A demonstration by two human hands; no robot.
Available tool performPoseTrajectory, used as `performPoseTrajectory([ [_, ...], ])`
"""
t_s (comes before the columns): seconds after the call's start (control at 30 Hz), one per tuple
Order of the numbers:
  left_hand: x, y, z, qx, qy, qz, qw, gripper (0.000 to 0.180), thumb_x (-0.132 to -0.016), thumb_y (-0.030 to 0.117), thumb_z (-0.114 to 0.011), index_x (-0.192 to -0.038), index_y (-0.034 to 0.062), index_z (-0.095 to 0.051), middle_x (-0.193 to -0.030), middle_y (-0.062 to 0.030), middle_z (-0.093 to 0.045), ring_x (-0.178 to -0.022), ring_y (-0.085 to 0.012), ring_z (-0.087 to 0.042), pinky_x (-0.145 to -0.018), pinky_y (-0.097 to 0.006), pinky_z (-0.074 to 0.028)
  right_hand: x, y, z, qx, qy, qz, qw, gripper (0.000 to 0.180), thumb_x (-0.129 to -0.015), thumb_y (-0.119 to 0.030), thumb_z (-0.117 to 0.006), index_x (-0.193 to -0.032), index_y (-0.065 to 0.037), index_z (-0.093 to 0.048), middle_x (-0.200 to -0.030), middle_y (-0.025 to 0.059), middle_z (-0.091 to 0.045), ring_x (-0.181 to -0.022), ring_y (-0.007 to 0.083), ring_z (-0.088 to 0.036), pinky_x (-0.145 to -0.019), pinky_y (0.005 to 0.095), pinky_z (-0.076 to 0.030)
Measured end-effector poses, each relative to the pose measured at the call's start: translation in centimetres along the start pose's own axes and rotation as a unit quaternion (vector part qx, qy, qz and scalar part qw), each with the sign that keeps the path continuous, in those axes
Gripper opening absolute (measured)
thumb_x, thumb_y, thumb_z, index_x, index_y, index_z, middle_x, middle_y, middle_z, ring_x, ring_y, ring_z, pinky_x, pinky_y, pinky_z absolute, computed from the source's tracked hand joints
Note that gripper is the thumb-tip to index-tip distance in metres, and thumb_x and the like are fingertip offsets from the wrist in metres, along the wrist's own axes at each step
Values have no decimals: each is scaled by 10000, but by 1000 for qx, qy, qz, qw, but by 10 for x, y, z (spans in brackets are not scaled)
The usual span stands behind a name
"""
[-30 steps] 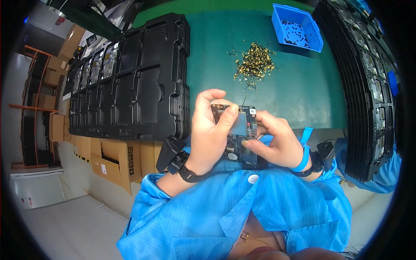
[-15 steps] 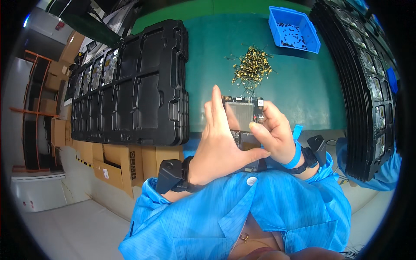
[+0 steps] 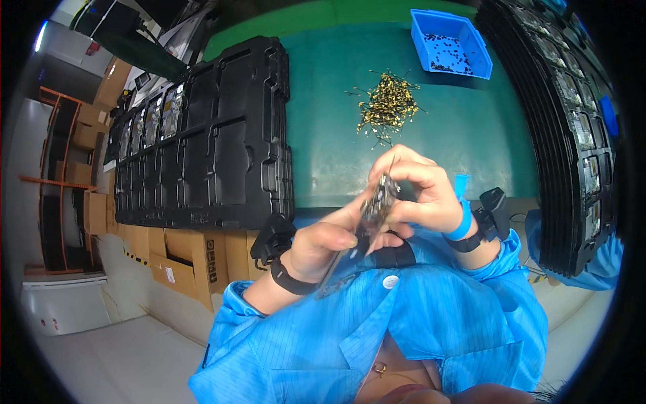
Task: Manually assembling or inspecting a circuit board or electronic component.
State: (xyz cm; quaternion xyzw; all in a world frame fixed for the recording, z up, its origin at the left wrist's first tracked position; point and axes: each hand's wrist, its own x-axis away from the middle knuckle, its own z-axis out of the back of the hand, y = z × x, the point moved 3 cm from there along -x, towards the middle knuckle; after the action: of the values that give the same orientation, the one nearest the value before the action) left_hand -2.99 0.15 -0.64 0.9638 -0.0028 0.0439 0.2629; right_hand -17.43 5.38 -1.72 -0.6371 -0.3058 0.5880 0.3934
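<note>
A circuit board is turned nearly edge-on in front of my chest, so its face is mostly hidden. My left hand grips its lower left side, thumb on the near edge. The fingers of my right hand are closed round its upper right end. Whether the right fingers also pinch a small part there cannot be made out. Just beyond my hands, a heap of short black cables with gold-coloured ends lies on the green mat.
A blue bin holding small black pieces stands at the far right of the mat. Stacked black trays rise on the left, a few boards in the top one. Another tray stack with boards flanks the right. Cardboard boxes are at lower left.
The board has gone from lying face-up to standing nearly on edge. My left hand has changed from flat, stretched fingers to a grip on its side; the right hand has moved to its upper end.
</note>
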Motion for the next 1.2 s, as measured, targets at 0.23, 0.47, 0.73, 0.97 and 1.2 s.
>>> performPoseTrajectory([
  [0.23, 18, 19, -5, -377, 167, 65, 909, 494, -819, 111, -514, -1258, -64, -370, -1208, -157, -494, -1054, -247, -526, -930, -315, -382, 10, -5, -5, 84, 99, -80, 988, 148, -678, -45, -717, -731, -22, -581, -766, 66, -551, -728, 173, -552, -630, 277, -435],
  [0.47, 15, 40, -7, -721, 171, -5, 671, 209, -836, 180, -567, -939, 1, -539, -765, -143, -585, -713, -251, -582, -609, -333, -444, 11, -12, -25, 147, 87, -63, 983, 160, -692, -47, -709, -736, -22, -557, -748, 81, -546, -669, 178, -557, -572, 271, -434],
  [0.73, 17, 22, 10, -468, 210, -111, 851, 181, -847, 125, -545, -972, -1, -511, -796, -75, -565, -750, -102, -534, -641, -270, -425, 17, -2, -26, -101, 45, -176, 978, 186, -763, -21, -632, -932, -21, -556, -870, 43, -560, -803, 138, -548, -707, 251, -435],
  [0.97, 14, 30, 9, -529, 183, -51, 827, 159, -865, 154, -527, -903, 0, -521, -705, -75, -530, -644, -104, -486, -581, -270, -402, 14, 7, -5, -336, 16, -342, 878, 223, -893, -199, -521, -1042, -34, -523, -877, 5, -550, -810, 70, -509, -737, 207, -413],
  [1.2, 8, 29, 6, -591, 164, -37, 789, 219, -855, 189, -535, -777, -7, -477, -600, -147, -461, -523, -220, -438, -508, -326, -357, 16, 0, -10, -315, -52, -323, 891, 118, -884, -154, -534, -929, -45, -533, -820, -18, -501, -746, 60, -462, -680, 209, -398],
])
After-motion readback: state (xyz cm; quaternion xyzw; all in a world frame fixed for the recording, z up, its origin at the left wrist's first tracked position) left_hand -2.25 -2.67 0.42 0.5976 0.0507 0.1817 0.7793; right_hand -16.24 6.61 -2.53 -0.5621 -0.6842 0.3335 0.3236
